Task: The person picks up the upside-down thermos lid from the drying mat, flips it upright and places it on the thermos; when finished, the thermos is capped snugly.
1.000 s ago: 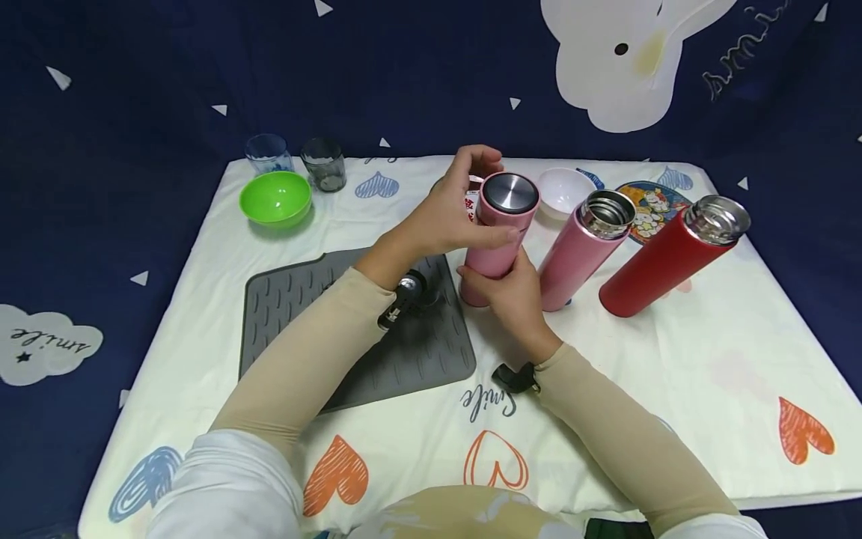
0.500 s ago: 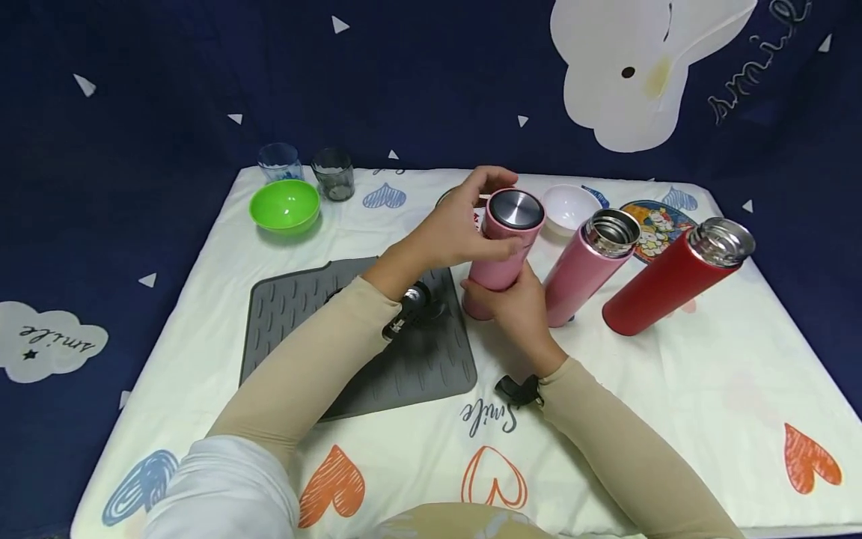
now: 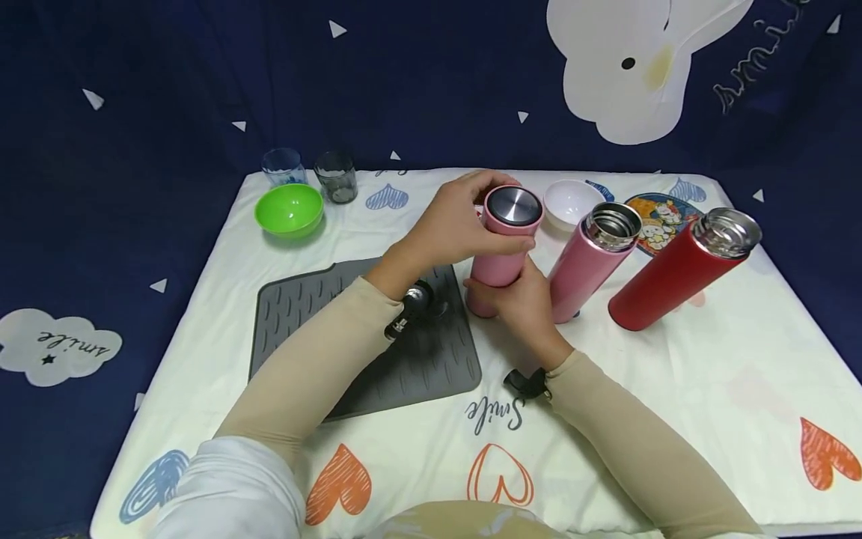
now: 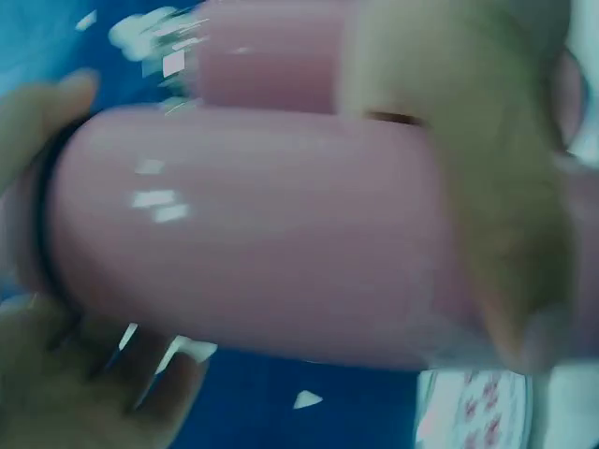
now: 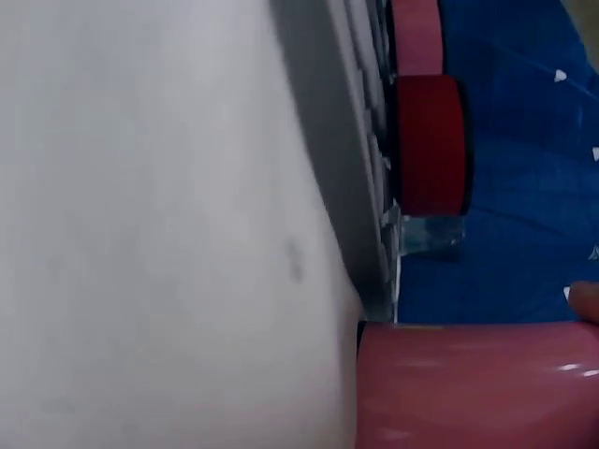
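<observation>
A pink thermos (image 3: 497,269) with a steel-topped lid (image 3: 515,205) stands at the table's middle, between both hands. My left hand (image 3: 454,224) holds its upper end, thumb across the front and fingers round the back. Lower down, my right hand (image 3: 528,303) grips the body. In the left wrist view the same thermos (image 4: 253,234) is blurred, with left fingers at its lid end. A second pink thermos (image 3: 584,269) and a red thermos (image 3: 663,284), both lidless with steel necks showing, stand to the right.
A grey ridged mat (image 3: 431,359) lies under my left forearm. The right wrist view shows a red cap (image 5: 430,145) and a pink cap (image 5: 418,36) near it. Behind are a green bowl (image 3: 289,212), two glasses (image 3: 337,180), a white bowl (image 3: 571,202) and a patterned plate (image 3: 660,217).
The left hand has turned slightly round the thermos's top, its thumb reaching further right. The right hand keeps its grip. The head view has shifted a little.
</observation>
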The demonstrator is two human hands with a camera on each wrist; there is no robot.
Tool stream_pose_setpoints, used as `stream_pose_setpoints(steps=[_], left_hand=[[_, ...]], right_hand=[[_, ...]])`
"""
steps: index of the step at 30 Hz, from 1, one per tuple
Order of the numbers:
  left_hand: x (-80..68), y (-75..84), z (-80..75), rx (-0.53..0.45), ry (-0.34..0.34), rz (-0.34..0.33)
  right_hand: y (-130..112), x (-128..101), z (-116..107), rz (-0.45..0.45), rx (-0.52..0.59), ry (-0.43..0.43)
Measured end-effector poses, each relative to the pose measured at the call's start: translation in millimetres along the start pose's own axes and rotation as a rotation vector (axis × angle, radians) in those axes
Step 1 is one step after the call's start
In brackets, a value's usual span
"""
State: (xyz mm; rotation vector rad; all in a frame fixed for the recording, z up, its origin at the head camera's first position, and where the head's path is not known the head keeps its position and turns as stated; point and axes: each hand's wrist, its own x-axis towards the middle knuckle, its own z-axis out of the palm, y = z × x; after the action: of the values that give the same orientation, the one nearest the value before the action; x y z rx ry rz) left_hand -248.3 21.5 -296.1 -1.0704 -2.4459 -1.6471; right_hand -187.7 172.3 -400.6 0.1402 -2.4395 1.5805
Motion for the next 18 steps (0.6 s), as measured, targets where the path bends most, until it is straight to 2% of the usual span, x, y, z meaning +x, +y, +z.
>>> stream_pose_setpoints(steps=[3,4,9,11,13,15,16,18], left_hand=[[-0.9,-1.5,-3.8,-0.138,-0.051,-0.027],[-1.2,-0.6,-4.2,-0.156,-0.062,-0.040],[-1.3,4.1,-1.7,-0.030,-0.004,-0.041],[-0.4,1.2,-2.6,-0.082,-0.019,-0.033],[0.5,-3.8,-5.0,-0.212,-0.077,-0.034],[0.8,-8.6,-6.7,-0.286,-0.124,-0.025],[0.5,-10.1,-6.8,-0.292,-0.128,-0.022],[-1.2,-10.4,-4.9,-0.222,-0.093,-0.011]], right_hand=[[0,0,-1,0.014,0.004,-0.009],[0,0,-1,0.012,0.000,-0.011],[0,-1,-3,-0.003,-0.022,-0.016],[0,-1,-4,0.005,-0.008,-0.017],[0,0,-4,0.015,0.007,-0.018],[0,0,-4,0.026,0.022,-0.024],[0,0,-4,0.029,0.028,-0.028],[0,1,-3,0.028,0.025,-0.035]])
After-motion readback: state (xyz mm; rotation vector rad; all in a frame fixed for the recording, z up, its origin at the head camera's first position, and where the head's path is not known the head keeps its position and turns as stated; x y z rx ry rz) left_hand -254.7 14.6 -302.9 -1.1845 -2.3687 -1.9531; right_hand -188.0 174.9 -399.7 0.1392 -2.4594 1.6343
